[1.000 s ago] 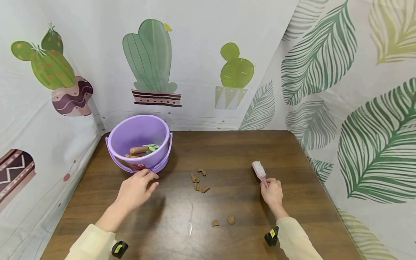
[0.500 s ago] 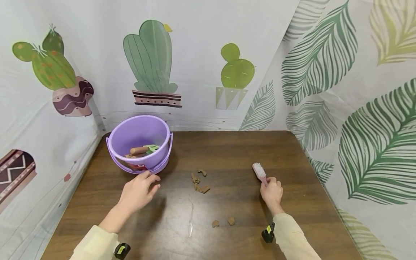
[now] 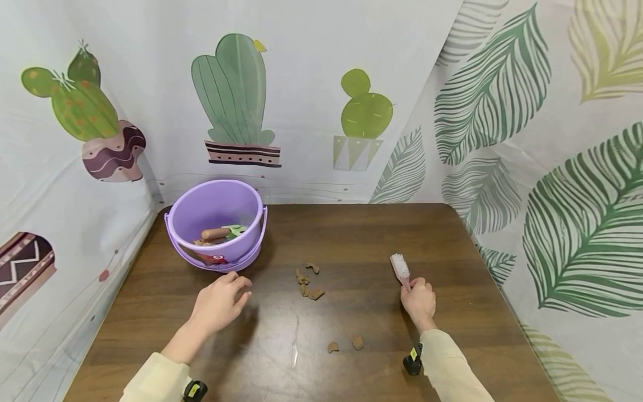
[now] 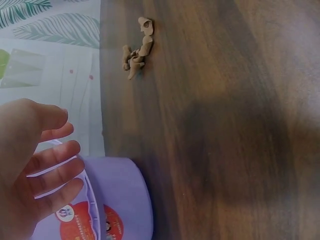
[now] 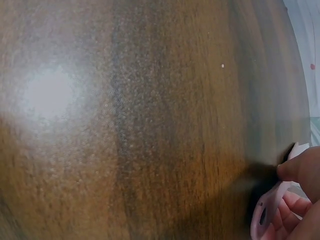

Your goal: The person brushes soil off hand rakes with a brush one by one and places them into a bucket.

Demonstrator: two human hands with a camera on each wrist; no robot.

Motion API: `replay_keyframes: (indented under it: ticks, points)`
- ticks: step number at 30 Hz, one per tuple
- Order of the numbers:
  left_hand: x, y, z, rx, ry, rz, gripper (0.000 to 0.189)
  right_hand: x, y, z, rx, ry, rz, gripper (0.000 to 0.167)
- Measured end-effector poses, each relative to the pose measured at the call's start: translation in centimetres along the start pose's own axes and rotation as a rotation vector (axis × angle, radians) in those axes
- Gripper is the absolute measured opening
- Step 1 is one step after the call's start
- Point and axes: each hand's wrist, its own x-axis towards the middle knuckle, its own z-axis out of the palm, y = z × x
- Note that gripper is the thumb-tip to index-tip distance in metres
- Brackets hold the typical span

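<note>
In the head view my right hand [image 3: 419,302] grips the pink handle of a scrubbing brush [image 3: 400,268], its white bristles facing up, over the table's right side. The right wrist view shows the handle's holed end [image 5: 265,212] between thumb and fingers. My left hand [image 3: 221,301] hovers just in front of a purple bucket [image 3: 221,259], holding nothing, its fingers loosely bent and apart. Inside the bucket lie a tool with a brown handle [image 3: 216,234] and something green. Several brown broken shards [image 3: 303,277] lie mid-table, bunched together.
Two more brown shards [image 3: 357,342] sit nearer the front edge of the wooden table [image 3: 351,234]. A thin whitish streak or strip [image 3: 294,354] marks the surface left of them. Printed cloth [image 3: 311,100] hangs behind and at both sides.
My left hand has drawn back a little from the bucket, toward me and slightly right. The right hand with the brush has shifted only slightly nearer me.
</note>
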Motion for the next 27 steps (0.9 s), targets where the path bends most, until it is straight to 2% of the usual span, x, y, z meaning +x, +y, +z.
replay_keyframes:
  ticks: [5,13,20,23,27]
  points:
    - [-0.2,0.0,0.8,-0.007,-0.007,-0.017,0.015,0.0,0.1,0.1,-0.005,-0.02,-0.018,0.03]
    - [-0.4,0.0,2.3,0.0,0.018,0.019,0.014,0.1,0.0,0.1,-0.015,-0.022,-0.038,0.029]
    - [-0.3,0.2,2.7,0.0,0.059,0.023,0.015,0.3,0.2,0.1,-0.028,-0.004,-0.059,0.029]
    - [-0.3,0.2,2.7,0.0,0.06,0.022,0.015,0.3,0.3,-0.2,-0.044,-0.001,-0.104,0.027]
    - [-0.1,0.2,2.7,0.002,0.06,0.03,0.015,0.4,0.0,-0.9,-0.075,0.015,-0.214,0.021]
